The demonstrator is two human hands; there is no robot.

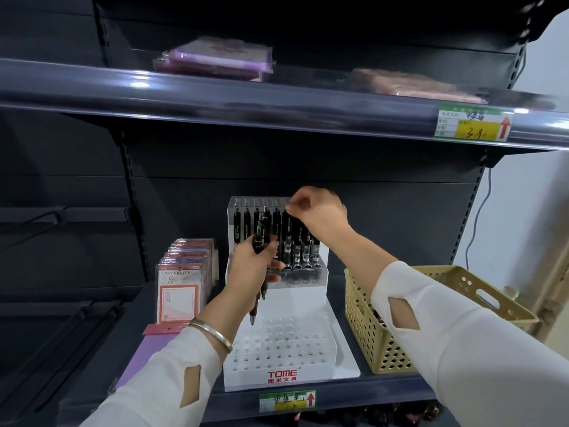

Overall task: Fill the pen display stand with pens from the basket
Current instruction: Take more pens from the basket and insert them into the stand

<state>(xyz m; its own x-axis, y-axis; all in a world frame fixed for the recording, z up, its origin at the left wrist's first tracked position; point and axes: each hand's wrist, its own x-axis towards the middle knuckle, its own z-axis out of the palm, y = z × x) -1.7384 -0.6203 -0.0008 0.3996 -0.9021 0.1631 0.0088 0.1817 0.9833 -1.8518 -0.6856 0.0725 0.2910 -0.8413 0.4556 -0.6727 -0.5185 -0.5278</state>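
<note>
At the centre of the frame my left hand [251,266] is closed round a small bundle of black pens [260,272], tips pointing down over the stand's [278,359] empty front block. Above it, my right hand [317,211] pinches the cap end of one pen [288,238] standing in the upper tier, which is partly filled. The basket [363,331] sits at lower right, just beside the stand on the shelf [385,392]. These pens look light, stiff and smooth, so I judge a fingertip pinch near the top best, lowering each straight into its hole; the bundle could slip if my grip loosens.
</note>
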